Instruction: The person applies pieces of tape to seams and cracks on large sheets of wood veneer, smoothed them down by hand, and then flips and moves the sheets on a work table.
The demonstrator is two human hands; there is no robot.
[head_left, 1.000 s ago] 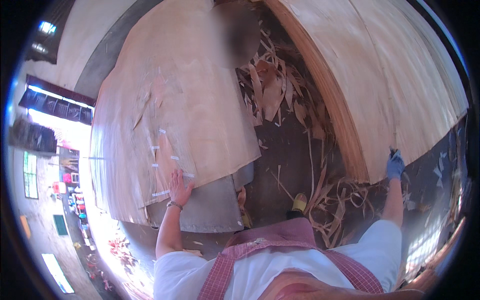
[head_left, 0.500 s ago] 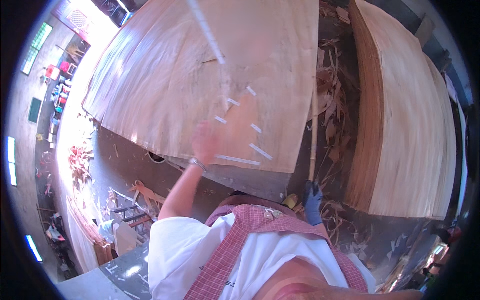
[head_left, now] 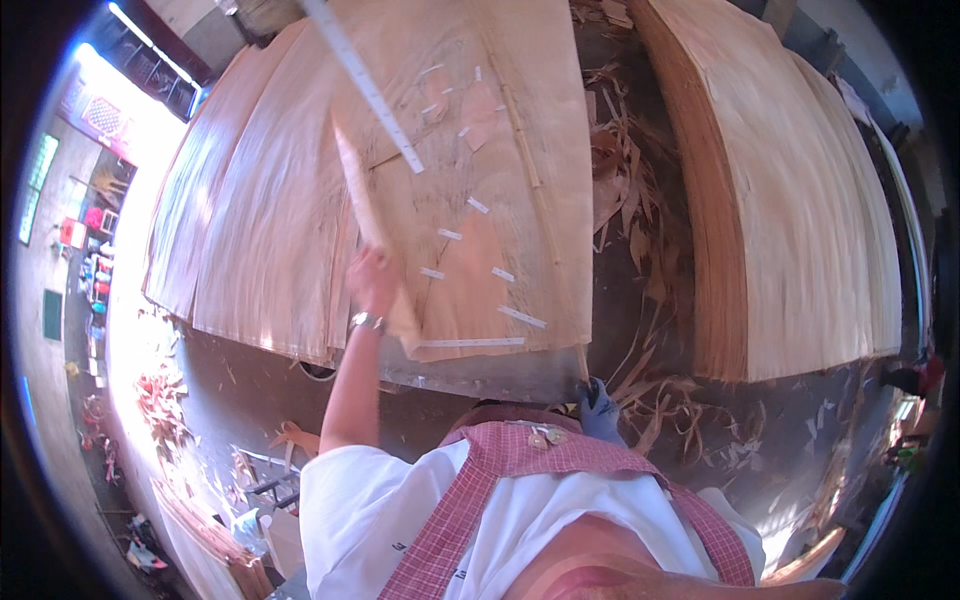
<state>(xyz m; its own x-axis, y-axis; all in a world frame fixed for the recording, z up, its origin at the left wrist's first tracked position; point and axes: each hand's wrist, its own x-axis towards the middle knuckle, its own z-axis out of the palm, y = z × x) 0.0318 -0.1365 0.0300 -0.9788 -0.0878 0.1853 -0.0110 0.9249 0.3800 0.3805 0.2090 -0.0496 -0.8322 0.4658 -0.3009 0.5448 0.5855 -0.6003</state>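
A wide, pale wood veneer sheet (head_left: 455, 310) lies on top of a broad veneer stack, with several short strips of white tape across its near part. My bare left hand (head_left: 374, 282), a metal band at its wrist, is closed on the sheet's left edge, which curls up in a narrow fold. My right hand (head_left: 598, 408), in a blue-grey glove, is low at the near right corner of the stack. Its fingers are wrapped round the near end of a thin bamboo stick (head_left: 583, 362). How far the stick runs over or under the veneer is hard to make out.
A long strip of white tape (head_left: 375, 88) lies farther up the stack. Another thick veneer stack (head_left: 800, 220) stands to the right. Veneer scraps (head_left: 640, 210) litter the gap between the stacks. At lower left is a dark metal frame (head_left: 268, 480).
My left hand has moved slightly left and now grips the sheet's edge, raising a fold. The stick in my right hand has swung from the gap to the sheet's right side. The view has shifted.
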